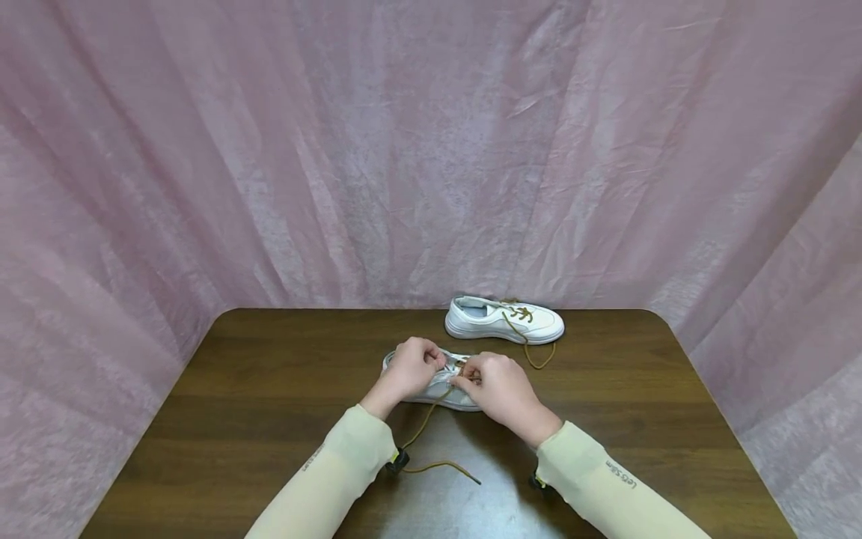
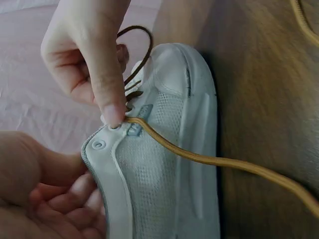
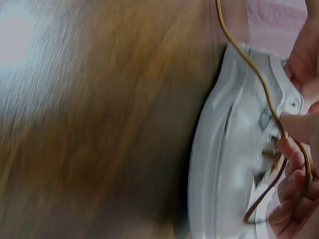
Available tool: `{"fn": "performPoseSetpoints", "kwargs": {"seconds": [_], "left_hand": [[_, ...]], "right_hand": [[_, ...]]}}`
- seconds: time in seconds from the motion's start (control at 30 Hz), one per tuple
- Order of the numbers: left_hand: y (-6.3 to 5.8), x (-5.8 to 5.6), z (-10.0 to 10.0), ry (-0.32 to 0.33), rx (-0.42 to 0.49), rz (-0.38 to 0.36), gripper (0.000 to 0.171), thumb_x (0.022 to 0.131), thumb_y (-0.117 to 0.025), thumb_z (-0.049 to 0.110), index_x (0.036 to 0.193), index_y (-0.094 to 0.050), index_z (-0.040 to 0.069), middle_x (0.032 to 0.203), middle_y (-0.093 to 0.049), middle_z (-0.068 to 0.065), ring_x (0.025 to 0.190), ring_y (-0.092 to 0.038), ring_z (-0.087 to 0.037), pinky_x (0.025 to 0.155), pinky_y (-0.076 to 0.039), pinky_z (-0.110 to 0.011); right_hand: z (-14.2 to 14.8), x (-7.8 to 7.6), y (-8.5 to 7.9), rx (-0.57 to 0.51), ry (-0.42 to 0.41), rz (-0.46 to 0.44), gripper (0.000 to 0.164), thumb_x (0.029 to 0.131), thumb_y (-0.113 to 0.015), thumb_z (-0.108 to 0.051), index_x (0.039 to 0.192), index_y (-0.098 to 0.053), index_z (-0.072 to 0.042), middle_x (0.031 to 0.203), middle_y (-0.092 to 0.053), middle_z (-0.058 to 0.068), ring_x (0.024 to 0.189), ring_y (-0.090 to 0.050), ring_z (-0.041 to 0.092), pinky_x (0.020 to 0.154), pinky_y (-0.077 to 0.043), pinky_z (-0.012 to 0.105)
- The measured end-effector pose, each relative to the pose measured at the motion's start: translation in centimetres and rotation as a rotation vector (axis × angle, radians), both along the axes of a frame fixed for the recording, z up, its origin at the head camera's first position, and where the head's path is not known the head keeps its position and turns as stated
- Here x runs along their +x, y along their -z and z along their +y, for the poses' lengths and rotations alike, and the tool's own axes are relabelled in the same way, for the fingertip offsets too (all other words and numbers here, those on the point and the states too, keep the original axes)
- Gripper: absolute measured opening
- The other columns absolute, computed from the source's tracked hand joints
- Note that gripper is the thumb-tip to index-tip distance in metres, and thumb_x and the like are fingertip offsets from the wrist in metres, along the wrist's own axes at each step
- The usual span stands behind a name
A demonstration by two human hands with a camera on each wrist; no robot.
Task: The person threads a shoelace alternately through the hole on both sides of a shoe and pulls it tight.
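A white shoe (image 1: pixel 431 391) with a mesh side lies across the table, toe to the right. My left hand (image 1: pixel 412 367) is at its opening; in the left wrist view, the left thumb and curled fingers (image 2: pixel 75 209) are at the eyelet flap's edge, seeming to grip it, fingertips partly hidden. My right hand (image 1: pixel 498 382) pinches the brown shoelace (image 2: pixel 209 160) beside an eyelet, the thumb (image 2: pixel 113 112) pressing on it. One eyelet (image 2: pixel 99 145) near the flap's end holds no lace. A lace loop (image 3: pixel 304 164) runs among the right fingers.
Behind the hands, a second white shoe (image 1: pixel 539 322) stands at the table's far edge, its brown lace (image 1: pixel 535 363) trailing onto the wood. The first shoe's loose lace end (image 1: pixel 444 464) lies near the left wrist. A pink curtain (image 1: pixel 431 150) hangs behind the brown table (image 1: pixel 269 374).
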State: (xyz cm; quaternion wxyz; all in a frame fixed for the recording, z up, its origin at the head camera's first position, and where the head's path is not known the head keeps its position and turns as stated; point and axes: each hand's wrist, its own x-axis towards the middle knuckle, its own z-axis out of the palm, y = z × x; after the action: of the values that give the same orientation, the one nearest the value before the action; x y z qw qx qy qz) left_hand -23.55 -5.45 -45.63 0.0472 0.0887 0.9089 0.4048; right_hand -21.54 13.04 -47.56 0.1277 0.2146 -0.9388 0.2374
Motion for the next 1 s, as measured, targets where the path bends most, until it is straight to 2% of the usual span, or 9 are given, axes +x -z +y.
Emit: {"fn": "performPoseSetpoints", "kwargs": {"seconds": [0.13, 0.27, 0.33, 0.4, 0.57, 0.67, 0.77, 0.87, 1.0], "left_hand": [[-0.2, 0.1, -0.2, -0.061, 0.261, 0.04, 0.008, 0.09, -0.058, 0.009, 0.087, -0.064, 0.006, 0.079, -0.069, -0.006, 0.074, -0.066, -0.017, 0.068, -0.052, -0.032], [-0.3, -0.1, -0.7, -0.011, 0.639, -0.039, 0.009, 0.097, -0.047, 0.007, 0.098, -0.052, 0.0, 0.086, -0.068, -0.017, 0.082, -0.069, -0.025, 0.079, -0.054, -0.043], [-0.3, -0.2, -1.1, 0.02, 0.73, -0.057, 0.01, 0.099, -0.043, 0.009, 0.1, -0.048, 0.0, 0.081, -0.063, -0.017, 0.074, -0.066, -0.024, 0.076, -0.055, -0.043], [-0.3, -0.1, -1.5, 0.053, 0.621, 0.004, 0.008, 0.099, -0.044, 0.01, 0.099, -0.048, 0.005, 0.076, -0.057, -0.012, 0.066, -0.06, -0.021, 0.069, -0.055, -0.039], [-0.4, 0.7, -2.4, 0.203, -0.225, 0.381, 0.009, 0.096, -0.049, 0.014, 0.089, -0.056, 0.014, 0.076, -0.059, 0.001, 0.067, -0.056, -0.012, 0.063, -0.048, -0.029], [-0.4, 1.0, -2.9, 0.251, -0.512, 0.499, 0.013, 0.093, -0.056, 0.021, 0.081, -0.06, 0.018, 0.072, -0.06, 0.008, 0.069, -0.055, -0.011, 0.067, -0.043, -0.028], [-0.5, 0.9, -3.7, 0.233, -0.577, 0.53, 0.013, 0.089, -0.062, 0.029, 0.078, -0.066, 0.023, 0.069, -0.055, 0.012, 0.069, -0.05, -0.01, 0.066, -0.034, -0.027], [-0.7, 0.5, -4.7, 0.156, -0.473, 0.562, 0.013, 0.089, -0.062, 0.032, 0.081, -0.069, 0.023, 0.072, -0.052, 0.012, 0.072, -0.047, -0.01, 0.067, -0.031, -0.027], [-1.1, 0.1, -5.5, -0.049, -0.265, 0.663, 0.016, 0.091, -0.06, 0.028, 0.081, -0.067, 0.018, 0.073, -0.053, 0.008, 0.073, -0.05, -0.013, 0.068, -0.035, -0.03]], "right_hand": [[1.4, -0.5, -0.1, -0.028, -0.01, -0.01, 0.022, 0.074, -0.076, -0.042, 0.066, -0.059, -0.032, 0.065, -0.052, -0.014, 0.059, -0.044, 0.001, 0.055, -0.036, 0.021], [2.3, -0.7, 0.1, -0.042, -0.031, -0.006, 0.025, 0.07, -0.078, -0.045, 0.074, -0.063, -0.025, 0.073, -0.058, -0.008, 0.066, -0.049, 0.004, 0.062, -0.04, 0.024], [2.7, -0.6, 0.4, -0.039, -0.022, -0.008, 0.037, 0.067, -0.079, -0.05, 0.085, -0.065, -0.021, 0.083, -0.06, -0.006, 0.076, -0.053, 0.007, 0.069, -0.042, 0.029], [3.1, -0.5, 0.7, -0.021, -0.004, -0.022, 0.056, 0.062, -0.079, -0.057, 0.099, -0.064, -0.018, 0.097, -0.061, -0.005, 0.09, -0.055, 0.011, 0.076, -0.042, 0.035], [4.0, -0.6, 1.5, 0.048, 0.011, -0.108, 0.081, 0.053, -0.079, -0.066, 0.116, -0.061, -0.017, 0.116, -0.06, -0.005, 0.109, -0.055, 0.016, 0.09, -0.044, 0.041], [4.3, -0.8, 1.8, 0.051, 0.0, -0.153, 0.082, 0.052, -0.08, -0.064, 0.117, -0.062, -0.017, 0.116, -0.062, -0.005, 0.11, -0.056, 0.015, 0.094, -0.044, 0.037], [4.3, -0.9, 1.7, 0.029, -0.006, -0.182, 0.08, 0.052, -0.082, -0.06, 0.117, -0.063, -0.016, 0.116, -0.064, -0.005, 0.109, -0.057, 0.014, 0.095, -0.045, 0.034], [4.1, -0.9, 1.4, 0.014, -0.007, -0.2, 0.08, 0.051, -0.084, -0.058, 0.116, -0.064, -0.015, 0.114, -0.065, -0.004, 0.108, -0.058, 0.015, 0.094, -0.045, 0.035], [4.0, -0.9, 1.4, 0.004, 0.0, -0.213, 0.081, 0.049, -0.086, -0.055, 0.115, -0.065, -0.014, 0.113, -0.066, -0.003, 0.107, -0.059, 0.016, 0.093, -0.046, 0.036]]}}
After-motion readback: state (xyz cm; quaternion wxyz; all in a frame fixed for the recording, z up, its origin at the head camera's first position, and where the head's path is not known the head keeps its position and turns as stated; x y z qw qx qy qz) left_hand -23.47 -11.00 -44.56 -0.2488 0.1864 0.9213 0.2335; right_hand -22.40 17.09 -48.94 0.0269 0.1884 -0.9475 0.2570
